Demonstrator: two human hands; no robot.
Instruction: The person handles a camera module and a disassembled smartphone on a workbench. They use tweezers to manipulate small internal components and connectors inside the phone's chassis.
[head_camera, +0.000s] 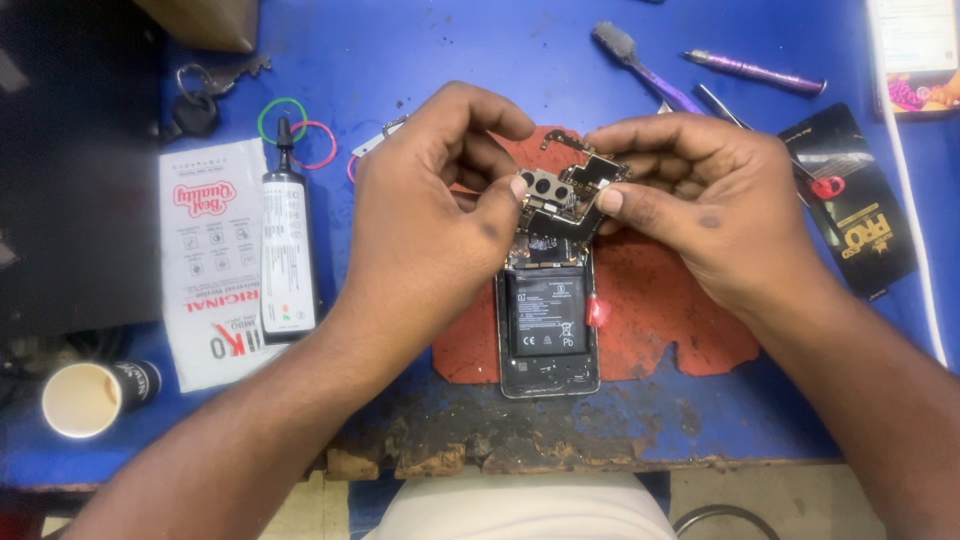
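Tabletop (420, 60) blue, worn brown and chipped along near edge. Mat (680, 310) rusty red, patchy. Opened phone (547, 325) black battery, white print, silver frame. Circuit board (562, 195) dark with silver shields. Glue tube (288, 250) black, white label, on white packet (205, 270) with red print. Rubber bands (285, 120) green and pink. Toothbrush (640, 62) purple, grey bristles. Paper cup (85, 398) black outside, cream inside, near left corner.

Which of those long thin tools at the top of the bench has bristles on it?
The purple-handled brush with grey bristles, nearest the right hand. The purple pen-like tool farther right ends in a plain tip.
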